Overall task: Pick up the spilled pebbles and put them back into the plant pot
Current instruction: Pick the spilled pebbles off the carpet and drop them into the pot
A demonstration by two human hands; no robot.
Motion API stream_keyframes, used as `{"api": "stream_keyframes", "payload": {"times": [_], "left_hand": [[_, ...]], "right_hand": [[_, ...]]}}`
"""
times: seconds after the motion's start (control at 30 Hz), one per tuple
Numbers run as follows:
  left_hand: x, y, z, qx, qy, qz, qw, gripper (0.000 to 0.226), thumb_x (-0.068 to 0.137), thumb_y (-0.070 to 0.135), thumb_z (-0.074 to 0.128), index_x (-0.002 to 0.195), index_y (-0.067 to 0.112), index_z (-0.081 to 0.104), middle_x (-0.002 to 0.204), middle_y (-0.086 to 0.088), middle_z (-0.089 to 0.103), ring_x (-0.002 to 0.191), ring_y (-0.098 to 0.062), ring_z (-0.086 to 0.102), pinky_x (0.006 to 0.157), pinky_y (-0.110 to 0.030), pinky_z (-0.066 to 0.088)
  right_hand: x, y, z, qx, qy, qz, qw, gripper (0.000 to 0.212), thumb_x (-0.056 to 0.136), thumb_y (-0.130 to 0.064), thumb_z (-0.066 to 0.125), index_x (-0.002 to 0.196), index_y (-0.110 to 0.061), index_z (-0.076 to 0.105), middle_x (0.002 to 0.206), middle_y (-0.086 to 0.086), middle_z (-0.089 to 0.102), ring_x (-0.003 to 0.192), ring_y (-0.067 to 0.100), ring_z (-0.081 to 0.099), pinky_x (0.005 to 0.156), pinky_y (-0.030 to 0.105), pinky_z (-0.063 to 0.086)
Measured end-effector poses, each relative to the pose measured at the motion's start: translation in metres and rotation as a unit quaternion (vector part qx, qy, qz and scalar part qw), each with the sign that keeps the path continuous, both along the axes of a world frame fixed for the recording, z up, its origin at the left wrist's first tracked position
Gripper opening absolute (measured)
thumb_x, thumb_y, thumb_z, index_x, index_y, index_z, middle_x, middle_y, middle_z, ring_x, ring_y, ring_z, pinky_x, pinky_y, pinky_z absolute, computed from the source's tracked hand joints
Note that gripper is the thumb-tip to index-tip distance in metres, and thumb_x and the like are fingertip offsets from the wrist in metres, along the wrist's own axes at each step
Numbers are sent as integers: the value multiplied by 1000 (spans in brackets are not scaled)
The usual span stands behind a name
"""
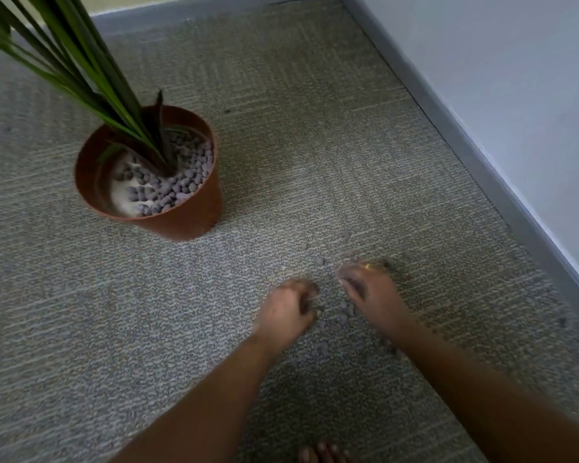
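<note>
Both your hands are down on the carpet (315, 162), working the same patch: your left hand (286, 312) is curled, its grip closed in as if over a few pebbles, though the blur means I can't tell what it holds; your right hand (370, 292) lies flatter with its fingers (343, 272) bent inward, raking toward the left so the two can cup between them. The spilled pebbles (346, 307) sit in that gap and trail back under your right wrist, with a few strays just ahead of your fingertips; I make out roughly a dozen, but the grey-on-grey blur hides an exact count. One terracotta plant pot (194, 208) stands upright, well apart to your front-left, already half topped with pebbles around the green plant (91, 65), with pale filler bare on the near side. Two hands, one pot.
</note>
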State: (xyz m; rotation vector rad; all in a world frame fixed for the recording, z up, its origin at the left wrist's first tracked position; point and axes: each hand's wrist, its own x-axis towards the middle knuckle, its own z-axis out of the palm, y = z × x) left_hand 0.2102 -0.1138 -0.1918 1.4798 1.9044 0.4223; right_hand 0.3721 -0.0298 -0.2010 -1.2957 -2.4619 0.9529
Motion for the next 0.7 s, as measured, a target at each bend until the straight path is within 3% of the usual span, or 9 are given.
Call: {"api": "stream_keyframes", "payload": {"times": [0.13, 0.27, 0.4, 0.57, 0.7], "left_hand": [[10, -8, -8, -31, 15, -48, 998, 52, 76, 28, 72, 124, 20, 53, 119, 0, 52, 108, -17, 52, 95, -24, 42], [17, -9, -6, -26, 14, -71, 997, 53, 73, 33, 74, 121, 22, 55, 117, 1, 51, 109, -16, 50, 94, -26, 43], [27, -10, -4, -25, 22, -101, 994, 39, 79, 23, 69, 116, 18, 58, 114, 0, 50, 105, -16, 52, 93, -27, 44], [36, -9, -1, -38, 13, -101, 994, 15, 85, 5, 59, 98, 11, 64, 107, -6, 53, 86, -22, 63, 84, -35, 52], [35, -8, -1, -47, 50, -65, 996, 15, 83, 11, 63, 98, 14, 66, 110, -5, 55, 94, -23, 61, 87, -32, 50]], "right_hand": [[23, -20, -10, 21, -45, 81, 995, 33, 94, -14, 47, 126, -9, 51, 135, 12, 52, 127, 25, 45, 106, 29, 30], [31, -32, -14, 48, -63, 156, 985, 35, 91, -5, 48, 126, -4, 49, 135, 17, 49, 128, 33, 42, 108, 44, 31], [36, -35, -16, 65, -101, 189, 975, 44, 86, 7, 46, 129, -4, 46, 142, 16, 41, 135, 33, 31, 111, 43, 28], [37, -35, -11, 83, -76, 182, 977, 36, 79, 6, 56, 115, 1, 58, 123, 21, 59, 114, 38, 53, 96, 46, 45], [37, -35, -10, 69, -42, 145, 986, 27, 80, 0, 59, 107, -3, 63, 112, 18, 65, 103, 33, 60, 91, 36, 47]]}}
